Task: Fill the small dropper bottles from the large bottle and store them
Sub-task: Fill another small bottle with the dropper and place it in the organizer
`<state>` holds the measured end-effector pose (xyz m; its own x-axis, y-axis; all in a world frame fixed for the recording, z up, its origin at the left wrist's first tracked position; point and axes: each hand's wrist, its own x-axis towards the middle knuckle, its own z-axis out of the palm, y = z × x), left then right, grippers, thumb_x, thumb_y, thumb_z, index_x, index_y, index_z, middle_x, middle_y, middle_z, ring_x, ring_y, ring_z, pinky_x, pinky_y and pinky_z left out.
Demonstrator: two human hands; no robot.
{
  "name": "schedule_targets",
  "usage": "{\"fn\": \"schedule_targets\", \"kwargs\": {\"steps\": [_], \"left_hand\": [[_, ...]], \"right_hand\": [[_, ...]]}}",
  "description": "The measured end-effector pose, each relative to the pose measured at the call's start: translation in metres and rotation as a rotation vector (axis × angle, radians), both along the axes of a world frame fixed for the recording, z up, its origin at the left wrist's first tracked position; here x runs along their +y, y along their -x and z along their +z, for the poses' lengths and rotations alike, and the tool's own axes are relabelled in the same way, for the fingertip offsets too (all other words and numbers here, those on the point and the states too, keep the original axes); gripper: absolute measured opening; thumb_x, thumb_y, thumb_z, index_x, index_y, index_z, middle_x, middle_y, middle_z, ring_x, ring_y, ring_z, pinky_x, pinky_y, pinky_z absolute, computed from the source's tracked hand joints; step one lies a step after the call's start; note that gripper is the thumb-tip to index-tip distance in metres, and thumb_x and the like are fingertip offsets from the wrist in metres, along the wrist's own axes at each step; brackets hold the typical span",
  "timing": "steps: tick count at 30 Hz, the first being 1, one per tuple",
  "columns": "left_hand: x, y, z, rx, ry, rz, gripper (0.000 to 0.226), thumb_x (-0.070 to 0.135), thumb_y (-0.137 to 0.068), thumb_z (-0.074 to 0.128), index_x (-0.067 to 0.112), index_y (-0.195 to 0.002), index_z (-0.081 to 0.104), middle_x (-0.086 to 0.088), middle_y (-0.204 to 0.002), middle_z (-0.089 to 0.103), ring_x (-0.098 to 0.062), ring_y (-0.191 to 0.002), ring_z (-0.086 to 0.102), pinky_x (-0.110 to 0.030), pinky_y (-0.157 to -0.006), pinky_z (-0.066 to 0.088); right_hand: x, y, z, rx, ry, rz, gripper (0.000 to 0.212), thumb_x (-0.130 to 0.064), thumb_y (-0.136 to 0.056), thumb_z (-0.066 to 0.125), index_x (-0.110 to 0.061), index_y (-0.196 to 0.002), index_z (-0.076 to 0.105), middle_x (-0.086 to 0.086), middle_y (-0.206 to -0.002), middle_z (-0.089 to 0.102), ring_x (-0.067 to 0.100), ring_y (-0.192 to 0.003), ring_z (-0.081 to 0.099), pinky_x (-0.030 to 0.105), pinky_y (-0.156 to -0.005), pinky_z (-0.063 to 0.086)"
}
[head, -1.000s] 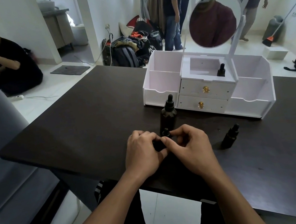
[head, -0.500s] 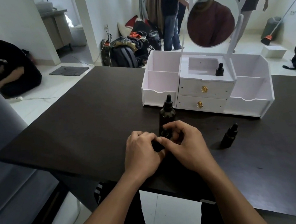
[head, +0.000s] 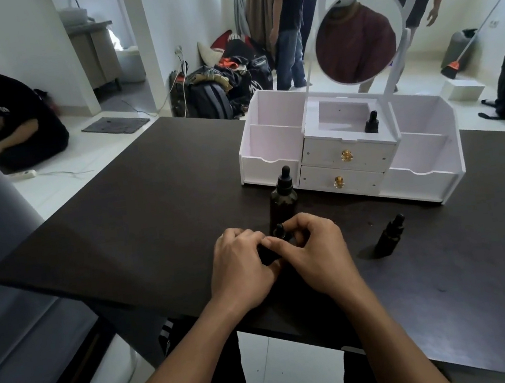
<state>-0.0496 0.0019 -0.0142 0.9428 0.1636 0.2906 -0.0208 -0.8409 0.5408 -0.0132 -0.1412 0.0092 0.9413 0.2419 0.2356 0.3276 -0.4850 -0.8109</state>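
Gripping one small dropper bottle (head: 279, 232) btwn them, the left hand (head: 238, 267) & right hand (head: 317, 253) sit together near the tabletop's (head: 135, 213) front edge. Fingers of both curl round it, w/ the right fingertips at the cap. The large bottle (head: 283, 201) stands upright just behind, capped. A 2nd small bottle (head: 390, 235) stands well apart to the right. A 3rd small bottle (head: 371, 123) stands in the top centre compartment of the white organizer (head: 270, 144), under its round mirror (head: 357, 42). Fill levels: can't tell. Beyond, bags (head: 210, 100) lie piled on a pale floor (head: 80, 162).
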Motion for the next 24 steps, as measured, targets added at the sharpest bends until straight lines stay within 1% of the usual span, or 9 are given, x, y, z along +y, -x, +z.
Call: {"fn": "schedule_targets", "kwargs": {"steps": [3, 5, 8, 11, 13, 15, 19, 21, 24], "left_hand": [[0.002, -0.003, -0.003, 0.02, 0.006, 0.001, 0.03, 0.049, -0.073, 0.073, 0.034, -0.077, 0.048, 0.01, -0.093, 0.059, -0.015, -0.11, 0.046, -0.03, -0.096, 0.037], [0.002, -0.003, -0.004, 0.008, 0.006, 0.005, 0.033, 0.054, -0.072, 0.072, 0.035, -0.074, 0.045, 0.011, -0.088, 0.058, -0.014, -0.107, 0.046, -0.031, -0.094, 0.038], [0.0, -0.003, -0.004, -0.018, -0.018, 0.003, 0.029, 0.049, -0.073, 0.072, 0.027, -0.077, 0.055, 0.012, -0.086, 0.059, -0.013, -0.105, 0.047, -0.031, -0.096, 0.036], [-0.001, -0.003, -0.002, -0.028, -0.038, 0.002, 0.023, 0.039, -0.073, 0.075, 0.025, -0.086, 0.063, 0.012, -0.092, 0.062, -0.013, -0.106, 0.048, -0.031, -0.099, 0.035], [-0.001, -0.003, -0.002, -0.023, -0.042, 0.0, 0.023, 0.037, -0.073, 0.075, 0.025, -0.089, 0.064, 0.011, -0.095, 0.062, -0.013, -0.107, 0.049, -0.031, -0.101, 0.034], [-0.001, -0.003, -0.002, -0.014, -0.039, -0.007, 0.023, 0.037, -0.073, 0.075, 0.026, -0.089, 0.062, 0.012, -0.096, 0.062, -0.013, -0.108, 0.048, -0.032, -0.103, 0.034], [0.001, -0.004, -0.002, 0.012, -0.038, -0.017, 0.023, 0.041, -0.075, 0.073, 0.028, -0.084, 0.057, 0.013, -0.095, 0.059, -0.014, -0.11, 0.047, -0.032, -0.102, 0.034], [0.0, -0.003, -0.001, 0.003, -0.035, -0.008, 0.026, 0.043, -0.075, 0.073, 0.027, -0.08, 0.054, 0.012, -0.091, 0.059, -0.014, -0.108, 0.048, -0.033, -0.101, 0.035], [-0.001, -0.002, 0.001, -0.001, -0.009, -0.002, 0.025, 0.043, -0.075, 0.074, 0.024, -0.081, 0.058, 0.011, -0.091, 0.059, -0.012, -0.107, 0.047, -0.033, -0.102, 0.034]], "right_hand": [[-0.007, -0.002, 0.005, -0.017, 0.052, 0.114, 0.025, -0.035, -0.086, 0.078, -0.029, -0.11, 0.075, -0.012, -0.075, 0.057, 0.0, -0.068, 0.055, 0.012, -0.061, 0.043], [-0.009, -0.003, 0.003, -0.045, 0.056, 0.117, 0.018, -0.031, -0.087, 0.078, -0.028, -0.105, 0.076, -0.011, -0.068, 0.054, 0.002, -0.065, 0.054, 0.012, -0.06, 0.041], [-0.005, -0.002, -0.001, -0.054, 0.034, 0.062, 0.012, -0.034, -0.085, 0.08, -0.028, -0.093, 0.072, -0.009, -0.058, 0.049, 0.003, -0.058, 0.049, 0.014, -0.055, 0.039], [0.002, 0.001, -0.008, -0.081, -0.015, -0.022, 0.021, -0.036, -0.081, 0.083, -0.027, -0.076, 0.065, -0.01, -0.053, 0.043, 0.004, -0.052, 0.045, 0.016, -0.051, 0.035], [0.004, 0.001, -0.011, -0.089, -0.051, -0.062, 0.027, -0.038, -0.079, 0.085, -0.028, -0.071, 0.061, -0.01, -0.052, 0.041, 0.005, -0.049, 0.042, 0.015, -0.05, 0.032], [0.002, 0.0, -0.011, -0.078, -0.046, -0.067, 0.024, -0.041, -0.078, 0.085, -0.029, -0.076, 0.064, -0.011, -0.053, 0.042, 0.004, -0.05, 0.043, 0.014, -0.05, 0.032], [-0.004, 0.0, -0.005, -0.091, -0.012, 0.03, 0.026, -0.033, -0.083, 0.082, -0.023, -0.105, 0.076, -0.012, -0.064, 0.048, -0.001, -0.061, 0.051, 0.011, -0.058, 0.039], [-0.005, 0.0, -0.003, -0.101, -0.004, 0.055, 0.023, -0.029, -0.085, 0.081, -0.02, -0.105, 0.078, -0.011, -0.065, 0.048, 0.0, -0.063, 0.051, 0.01, -0.059, 0.039], [-0.004, -0.002, -0.004, -0.055, -0.002, 0.044, 0.014, -0.03, -0.084, 0.081, -0.024, -0.094, 0.074, -0.01, -0.062, 0.049, 0.001, -0.059, 0.048, 0.014, -0.056, 0.04]]}}
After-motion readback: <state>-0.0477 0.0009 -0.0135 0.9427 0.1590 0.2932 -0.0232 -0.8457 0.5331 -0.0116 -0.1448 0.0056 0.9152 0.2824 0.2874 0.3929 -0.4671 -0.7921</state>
